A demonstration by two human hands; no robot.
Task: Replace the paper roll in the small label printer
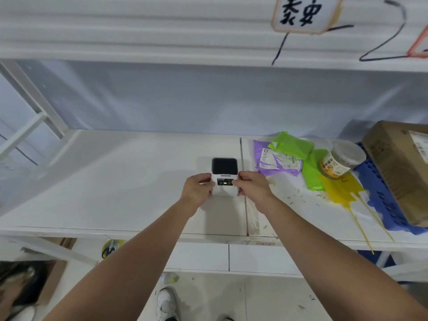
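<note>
Small white label printer (pixel 224 179) with a dark square lid panel at its far end stands on the white worktop (pixel 115 181), near the centre and just left of the seam between two panels. A small dark display strip on its near face shows a green light. Left hand (pixel 198 189) is closed against the printer's left side, right hand (pixel 252 187) against its right side; each grip is narrow, fingers (pixel 243 176) curled round the casing edges, holding the printer between them. Lid appears shut; no paper roll can be made out.

Right of the seam, well apart from the printer, lie loose items. A purple plastic mailing bag (pixel 275 162) with a white printed label lies flat and torn open; contents cannot be told. A green plastic bag (pixel 294 145) partly overlaps its far edge, with more green plastic running toward the near edge beside it. A clear plastic jar (pixel 342 159) with an orange-and-white label lies tilted on its side, mouth toward the far right, resting on yellow plastic sheet (pixel 340 187); whether anything is inside cannot be told. A blue perforated plastic tray (pixel 379 188) lies beneath a brown cardboard box (pixel 398 167) at the right edge; the box is closed, a shipping label on its top. Small scraps of debris are scattered on the worktop near the right wrist.

Above, a white shelf edge carries a paper sign (pixel 303 12) with black handwritten characters
</note>
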